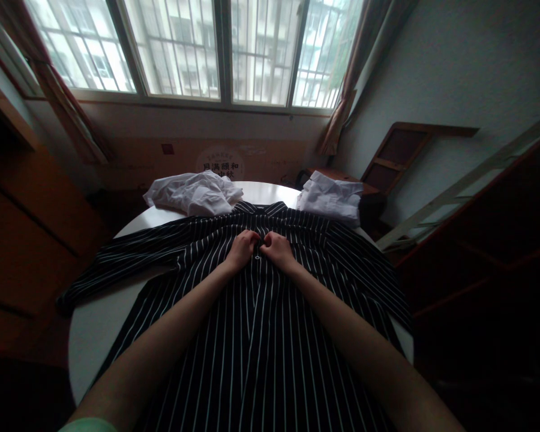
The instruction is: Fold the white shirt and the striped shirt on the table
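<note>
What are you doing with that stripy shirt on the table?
A person has a black shirt with thin white stripes spread out flat on a round white table. The left hand and the right hand meet at the middle of the shirt's front, just below the collar, pinching the cloth beside a small white button. A crumpled white garment lies at the far left of the table, and a folded white garment sits at the far right.
</note>
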Demonstrator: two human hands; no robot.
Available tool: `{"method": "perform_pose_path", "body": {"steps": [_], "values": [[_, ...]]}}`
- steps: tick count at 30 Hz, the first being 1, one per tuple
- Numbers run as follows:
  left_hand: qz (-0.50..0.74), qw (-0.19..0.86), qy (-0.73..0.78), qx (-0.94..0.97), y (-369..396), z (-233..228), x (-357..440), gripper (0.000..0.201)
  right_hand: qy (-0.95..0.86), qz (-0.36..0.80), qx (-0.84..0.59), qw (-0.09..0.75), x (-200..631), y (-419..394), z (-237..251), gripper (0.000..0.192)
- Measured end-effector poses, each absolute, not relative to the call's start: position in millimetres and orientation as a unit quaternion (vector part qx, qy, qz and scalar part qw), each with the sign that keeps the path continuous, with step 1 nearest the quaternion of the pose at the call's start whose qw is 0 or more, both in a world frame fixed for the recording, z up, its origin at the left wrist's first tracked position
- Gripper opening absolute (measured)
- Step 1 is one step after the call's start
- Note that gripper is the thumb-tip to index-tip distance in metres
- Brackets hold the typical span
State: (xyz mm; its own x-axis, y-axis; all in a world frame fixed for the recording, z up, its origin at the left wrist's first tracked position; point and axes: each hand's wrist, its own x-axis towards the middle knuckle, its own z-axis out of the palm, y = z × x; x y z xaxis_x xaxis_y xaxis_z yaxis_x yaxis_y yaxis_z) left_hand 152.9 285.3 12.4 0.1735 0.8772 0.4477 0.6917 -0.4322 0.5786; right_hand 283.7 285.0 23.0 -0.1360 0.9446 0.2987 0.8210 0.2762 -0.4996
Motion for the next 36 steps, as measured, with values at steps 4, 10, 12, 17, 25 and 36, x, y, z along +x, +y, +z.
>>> {"method": "perform_pose_path", "body": {"steps": [4,10,12,17,25,36], "values": [[0.381,0.116,0.518,0.757,285.0,12.0,152.8,0.018,-0.747,0.102,-0.593,0.285,283.6,285.4,22.5,0.004],[0.384,0.115,0.513,0.759,284.6,12.1,152.2,0.019,-0.751,0.106,-0.585,0.288,284.2,286.0,22.5,0.004],[0.381,0.117,0.516,0.758,284.8,12.4,152.3,0.019,-0.750,0.119,-0.582,0.291,284.7,286.4,21.9,0.004],[0.381,0.122,0.522,0.753,285.5,12.8,152.5,0.018,-0.738,0.143,-0.582,0.311,286.2,286.2,21.8,0.006],[0.381,0.110,0.495,0.773,284.4,12.8,153.1,0.016,-0.718,0.190,-0.545,0.390,289.6,285.2,25.4,0.010],[0.403,0.133,0.510,0.748,281.2,15.2,152.7,0.014,-0.727,0.184,-0.531,0.395,289.4,284.2,24.4,0.011]]}}
